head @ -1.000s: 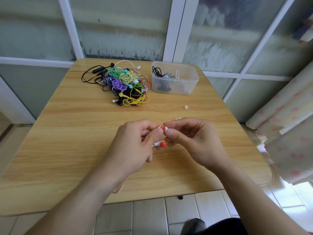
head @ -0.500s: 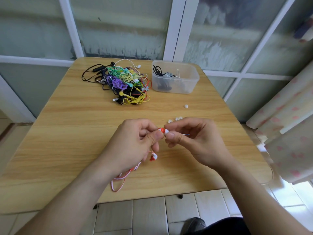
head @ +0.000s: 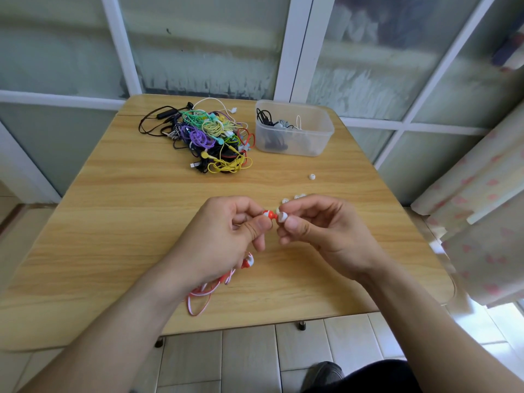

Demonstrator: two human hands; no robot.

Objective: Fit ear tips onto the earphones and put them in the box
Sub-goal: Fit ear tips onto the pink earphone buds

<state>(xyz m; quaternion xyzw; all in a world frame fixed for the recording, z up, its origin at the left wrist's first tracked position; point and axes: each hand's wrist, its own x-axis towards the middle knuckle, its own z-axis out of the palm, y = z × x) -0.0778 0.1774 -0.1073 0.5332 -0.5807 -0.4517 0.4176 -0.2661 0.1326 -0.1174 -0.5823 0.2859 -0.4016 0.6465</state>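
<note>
My left hand [head: 224, 236] pinches a red-and-white earbud [head: 268, 214] above the middle of the wooden table [head: 113, 211]. My right hand [head: 320, 231] pinches a white ear tip [head: 282, 216] right against the bud's nozzle. The second earbud [head: 247, 261] of the same pair lies below my left hand, and its pink-red cable [head: 202, 296] loops toward the table's near edge. A clear plastic box [head: 295, 129] with a few earphones inside stands at the back right.
A tangled pile of coloured earphones [head: 209, 137] lies at the back centre, left of the box. Loose white ear tips [head: 293, 197] sit just beyond my right hand, and one more ear tip [head: 312, 177] lies farther back. A patterned curtain [head: 482, 211] hangs at the right.
The second earbud has dropped from between my hands onto the table with its cable. Both hands stay together at the bud, with the white tip now at its nozzle.
</note>
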